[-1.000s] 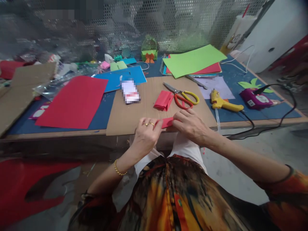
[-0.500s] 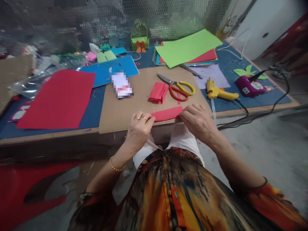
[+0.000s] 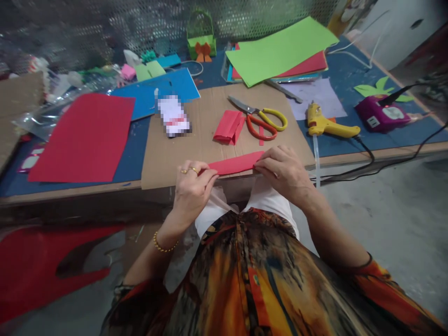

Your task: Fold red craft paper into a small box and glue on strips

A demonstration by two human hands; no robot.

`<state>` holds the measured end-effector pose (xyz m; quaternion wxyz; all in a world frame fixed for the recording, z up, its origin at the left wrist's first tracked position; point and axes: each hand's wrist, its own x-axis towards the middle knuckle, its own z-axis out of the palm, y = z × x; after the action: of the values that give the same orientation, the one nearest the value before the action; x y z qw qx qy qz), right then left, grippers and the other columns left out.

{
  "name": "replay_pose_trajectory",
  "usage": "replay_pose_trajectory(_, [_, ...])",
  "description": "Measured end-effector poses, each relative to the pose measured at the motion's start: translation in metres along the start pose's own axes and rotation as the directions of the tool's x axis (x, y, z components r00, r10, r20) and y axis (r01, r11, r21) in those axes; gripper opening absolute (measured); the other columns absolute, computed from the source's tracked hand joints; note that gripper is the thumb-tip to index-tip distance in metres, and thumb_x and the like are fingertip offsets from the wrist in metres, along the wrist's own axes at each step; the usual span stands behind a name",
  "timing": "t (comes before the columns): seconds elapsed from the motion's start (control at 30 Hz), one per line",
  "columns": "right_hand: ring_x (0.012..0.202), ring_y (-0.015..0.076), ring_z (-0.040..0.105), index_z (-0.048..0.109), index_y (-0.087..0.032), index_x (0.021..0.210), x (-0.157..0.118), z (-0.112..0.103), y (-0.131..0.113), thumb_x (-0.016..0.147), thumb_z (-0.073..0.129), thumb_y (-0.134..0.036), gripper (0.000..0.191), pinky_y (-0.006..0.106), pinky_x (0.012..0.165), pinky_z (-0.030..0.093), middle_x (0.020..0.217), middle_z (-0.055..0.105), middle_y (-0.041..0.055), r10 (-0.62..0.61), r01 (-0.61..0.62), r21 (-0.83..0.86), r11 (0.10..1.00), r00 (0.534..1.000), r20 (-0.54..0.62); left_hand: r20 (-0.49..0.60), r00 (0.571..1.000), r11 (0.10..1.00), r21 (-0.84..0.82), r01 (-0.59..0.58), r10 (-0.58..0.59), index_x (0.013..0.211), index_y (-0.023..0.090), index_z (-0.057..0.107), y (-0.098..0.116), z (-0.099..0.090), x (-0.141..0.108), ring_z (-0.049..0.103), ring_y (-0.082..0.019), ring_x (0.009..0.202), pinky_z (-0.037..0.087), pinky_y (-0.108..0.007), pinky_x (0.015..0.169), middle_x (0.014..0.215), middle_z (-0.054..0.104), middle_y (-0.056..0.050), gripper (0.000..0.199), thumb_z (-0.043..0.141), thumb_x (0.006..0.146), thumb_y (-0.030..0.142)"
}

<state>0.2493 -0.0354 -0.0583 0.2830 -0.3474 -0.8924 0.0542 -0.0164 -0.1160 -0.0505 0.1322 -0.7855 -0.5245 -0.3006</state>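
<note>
A red paper strip stretches between my two hands at the front edge of the cardboard sheet. My left hand pinches its left end between thumb and fingers. The other end is gripped by my right hand, thumb below and fingers on top. Just beyond the strip lies a folded red paper piece. Beside it rest scissors with one red and one yellow handle, over a narrow red paper scrap.
Right of the cardboard lie a yellow glue gun and a purple power socket. A large red sheet is at left. Green paper tops a stack behind, near a small green basket. A pixelated white item sits on the cardboard.
My left hand has slid left along the strip, so more of the red paper shows between my hands. My right hand stays on its end. The view has shifted slightly.
</note>
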Motion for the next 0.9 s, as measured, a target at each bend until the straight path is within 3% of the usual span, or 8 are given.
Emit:
replay_pose_trajectory(0.13, [0.087, 0.0252, 0.055, 0.072, -0.023, 0.09, 0.0, -0.003, -0.002, 0.108, 0.052, -0.029, 0.028, 0.04, 0.076, 0.038, 0.09, 0.07, 0.0091, 0.004, -0.004, -0.062, 0.998, 1.0, -0.011, 0.025, 0.991, 0.991, -0.032, 0.131, -0.13, 0.095, 0.024, 0.076, -0.003, -0.006, -0.007, 0.065, -0.024, 0.091, 0.043, -0.042, 0.082, 0.096, 0.076, -0.005, 0.018, 0.062, 0.106, 0.024])
replay_pose_trajectory(0.3, [0.087, 0.0264, 0.053, 0.068, -0.022, 0.086, 0.007, -0.009, -0.007, 0.109, 0.045, -0.027, 0.033, 0.041, 0.077, 0.035, 0.089, 0.067, 0.0105, 0.033, -0.027, -0.101, 0.995, 0.998, 0.062, 0.063, 0.966, 0.957, -0.133, 0.258, -0.252, 0.092, 0.027, 0.077, -0.006, -0.005, -0.009, 0.063, -0.024, 0.09, 0.042, -0.043, 0.083, 0.092, 0.074, -0.003, 0.019, 0.063, 0.105, 0.025])
replay_pose_trajectory(0.57, [0.081, 0.024, 0.056, 0.064, -0.022, 0.081, 0.016, -0.015, 0.006, 0.102, 0.052, -0.028, 0.025, 0.039, 0.073, 0.031, 0.083, 0.066, 0.0085, 0.05, -0.033, -0.091, 0.995, 0.981, 0.189, 0.085, 0.954, 0.951, -0.093, 0.295, -0.287, 0.088, 0.025, 0.069, -0.001, -0.005, -0.008, 0.059, -0.026, 0.09, 0.037, -0.043, 0.079, 0.093, 0.071, -0.005, 0.016, 0.063, 0.103, 0.026])
replay_pose_trajectory(0.9, [0.077, 0.0235, 0.06, 0.058, -0.023, 0.073, 0.03, -0.02, 0.006, 0.097, 0.054, -0.029, 0.025, 0.038, 0.073, 0.032, 0.078, 0.068, 0.0071, 0.109, -0.058, -0.171, 0.984, 0.945, 0.309, 0.256, 0.913, 0.937, -0.064, 0.344, -0.318, 0.083, 0.023, 0.06, -0.004, -0.01, 0.001, 0.057, -0.027, 0.094, 0.037, -0.041, 0.081, 0.092, 0.066, -0.004, 0.017, 0.063, 0.099, 0.021])
